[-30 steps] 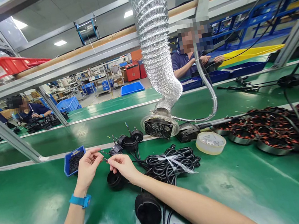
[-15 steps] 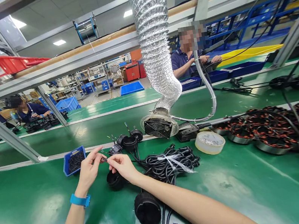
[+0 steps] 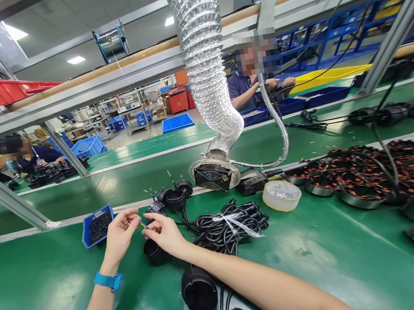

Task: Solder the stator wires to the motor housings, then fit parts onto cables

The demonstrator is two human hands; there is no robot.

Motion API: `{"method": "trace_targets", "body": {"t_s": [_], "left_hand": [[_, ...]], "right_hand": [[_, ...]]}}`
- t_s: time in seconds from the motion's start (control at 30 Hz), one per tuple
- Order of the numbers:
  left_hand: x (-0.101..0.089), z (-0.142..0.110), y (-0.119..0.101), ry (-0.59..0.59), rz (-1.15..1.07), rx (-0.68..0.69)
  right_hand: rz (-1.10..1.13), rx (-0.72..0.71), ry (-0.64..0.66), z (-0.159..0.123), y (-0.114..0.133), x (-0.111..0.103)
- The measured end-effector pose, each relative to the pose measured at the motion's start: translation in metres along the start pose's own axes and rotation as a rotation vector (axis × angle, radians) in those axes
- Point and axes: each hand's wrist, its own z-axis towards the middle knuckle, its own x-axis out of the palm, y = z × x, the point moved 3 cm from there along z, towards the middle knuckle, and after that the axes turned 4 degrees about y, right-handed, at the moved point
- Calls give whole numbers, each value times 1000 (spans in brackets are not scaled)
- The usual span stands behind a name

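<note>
Thin blue and yellow wires show in the gap between my two hands. My right hand pinches them between thumb and fingertips. Close beside it, my left hand, with a blue band at the wrist, has thumb and forefinger closed at the wires' end; what it grips is too small to make out. Below my right hand stands a round black housing, partly hidden. A blue bin of small black pieces sits just behind my left hand. A tied bundle of black cables lies right of my hands.
Several black housings stand behind my hands, and another black round part lies nearer. A fan hangs on a silver duct. Right are a tape roll and several copper-wound rings. A co-worker sits opposite.
My hands have drawn slightly apart, and the blue and yellow wires now show between them. The whole view has shifted a little, so the bench things appear further left.
</note>
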Motion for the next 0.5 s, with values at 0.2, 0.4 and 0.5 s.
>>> {"method": "trace_targets", "body": {"t_s": [0.2, 0.4, 0.5], "left_hand": [[12, -3, 0, 88, -104, -66], [13, -2, 1, 82, -130, -78], [6, 0, -1, 34, -159, -86]], "right_hand": [[-7, -1, -37, 0, 0, -3], [0, 0, -48, 1, -1, -3], [-5, 17, -66, 1, 0, -4]]}}
